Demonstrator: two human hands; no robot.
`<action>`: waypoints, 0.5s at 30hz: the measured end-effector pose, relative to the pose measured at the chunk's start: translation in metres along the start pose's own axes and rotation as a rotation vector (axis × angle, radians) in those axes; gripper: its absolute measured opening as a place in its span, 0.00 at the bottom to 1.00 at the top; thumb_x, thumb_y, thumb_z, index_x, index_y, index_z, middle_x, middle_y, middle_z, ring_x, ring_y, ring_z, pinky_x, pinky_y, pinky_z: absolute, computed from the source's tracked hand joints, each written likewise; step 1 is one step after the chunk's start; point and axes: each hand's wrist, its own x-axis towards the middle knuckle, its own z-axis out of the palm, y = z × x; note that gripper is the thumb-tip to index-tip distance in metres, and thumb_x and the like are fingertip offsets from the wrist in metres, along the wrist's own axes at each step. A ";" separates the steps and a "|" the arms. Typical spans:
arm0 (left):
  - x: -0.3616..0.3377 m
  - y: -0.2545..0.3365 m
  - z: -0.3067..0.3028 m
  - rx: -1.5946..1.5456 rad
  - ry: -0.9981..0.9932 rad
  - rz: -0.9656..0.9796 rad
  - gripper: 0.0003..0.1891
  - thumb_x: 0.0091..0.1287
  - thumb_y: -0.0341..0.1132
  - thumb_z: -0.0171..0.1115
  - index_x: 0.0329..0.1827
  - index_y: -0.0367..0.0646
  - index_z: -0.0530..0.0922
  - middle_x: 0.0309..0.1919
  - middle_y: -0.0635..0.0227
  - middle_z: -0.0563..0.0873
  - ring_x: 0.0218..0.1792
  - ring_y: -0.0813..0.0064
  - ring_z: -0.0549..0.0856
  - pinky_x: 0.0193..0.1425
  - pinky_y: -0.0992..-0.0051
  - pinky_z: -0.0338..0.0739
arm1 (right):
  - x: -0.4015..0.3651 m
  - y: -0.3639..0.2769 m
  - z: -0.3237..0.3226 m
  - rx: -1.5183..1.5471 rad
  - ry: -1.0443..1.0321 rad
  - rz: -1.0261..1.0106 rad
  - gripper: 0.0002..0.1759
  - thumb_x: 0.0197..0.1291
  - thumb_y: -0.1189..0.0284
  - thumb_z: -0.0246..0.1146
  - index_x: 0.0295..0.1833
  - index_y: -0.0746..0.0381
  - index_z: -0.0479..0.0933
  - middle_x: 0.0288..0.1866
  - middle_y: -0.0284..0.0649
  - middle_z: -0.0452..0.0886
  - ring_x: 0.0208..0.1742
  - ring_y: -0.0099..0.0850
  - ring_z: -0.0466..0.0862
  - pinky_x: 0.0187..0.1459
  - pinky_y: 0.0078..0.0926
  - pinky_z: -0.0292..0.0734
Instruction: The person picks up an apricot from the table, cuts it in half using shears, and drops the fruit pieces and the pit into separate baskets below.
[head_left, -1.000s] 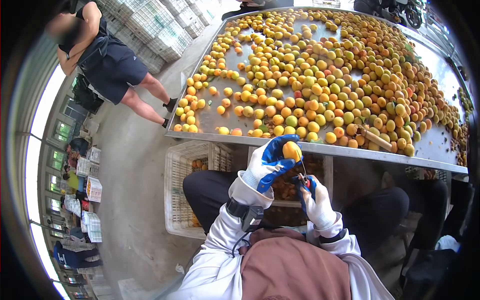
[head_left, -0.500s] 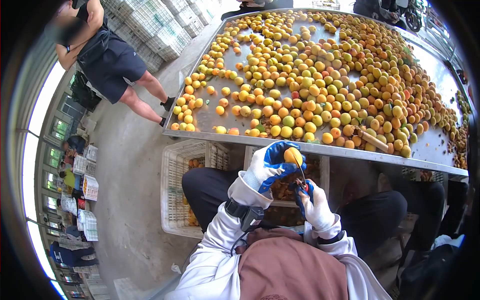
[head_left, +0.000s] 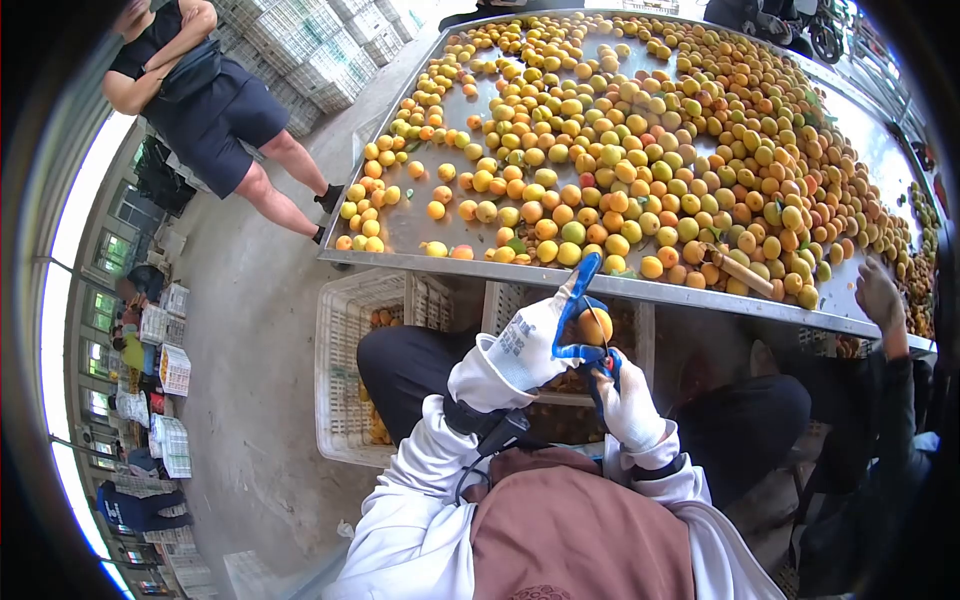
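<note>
My left hand (head_left: 535, 342), in a white glove with blue-coated fingers, holds a yellow-orange apricot (head_left: 597, 327). Its index finger points up towards the table edge while the thumb lies below the fruit. In my right hand (head_left: 634, 408), also gloved, is a small knife (head_left: 604, 343) with a thin dark blade and some red near the handle. The blade stands upright against the near side of the apricot. Just beyond both hands runs the rim of a metal table (head_left: 460, 268), spread with many loose apricots (head_left: 640, 165).
White plastic crates (head_left: 336, 375) with fruit stand under the table by my knees. A wooden stick (head_left: 745, 275) lies among the apricots. At right, another person's hand (head_left: 880, 295) reaches to the table edge. A person in dark shorts (head_left: 215, 115) stands at the far left corner.
My left index finger has straightened and lifted away from the apricot, and the hand has turned. The apricot has dropped slightly. Another person's hand has appeared at the right table edge.
</note>
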 end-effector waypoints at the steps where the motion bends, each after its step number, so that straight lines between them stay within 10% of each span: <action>1: 0.000 -0.001 0.002 -0.001 0.001 0.002 0.55 0.59 0.27 0.77 0.83 0.41 0.46 0.55 0.58 0.84 0.53 0.73 0.84 0.62 0.72 0.79 | 0.000 -0.004 -0.002 0.000 -0.011 -0.030 0.05 0.67 0.80 0.57 0.46 0.68 0.75 0.32 0.49 0.80 0.32 0.46 0.80 0.37 0.34 0.74; 6: -0.003 -0.014 0.019 -0.778 0.159 -0.069 0.40 0.66 0.34 0.72 0.78 0.38 0.60 0.60 0.58 0.82 0.60 0.69 0.81 0.68 0.68 0.75 | -0.004 0.014 0.002 -0.034 0.102 -0.154 0.08 0.65 0.81 0.58 0.49 0.68 0.74 0.33 0.49 0.80 0.33 0.47 0.81 0.37 0.34 0.74; 15: -0.007 -0.022 0.040 -0.735 0.093 -0.227 0.25 0.70 0.44 0.69 0.61 0.33 0.77 0.54 0.61 0.86 0.52 0.71 0.86 0.60 0.71 0.80 | -0.004 0.014 0.003 -0.136 0.083 -0.199 0.14 0.67 0.83 0.53 0.56 0.70 0.75 0.42 0.50 0.83 0.42 0.46 0.85 0.48 0.32 0.77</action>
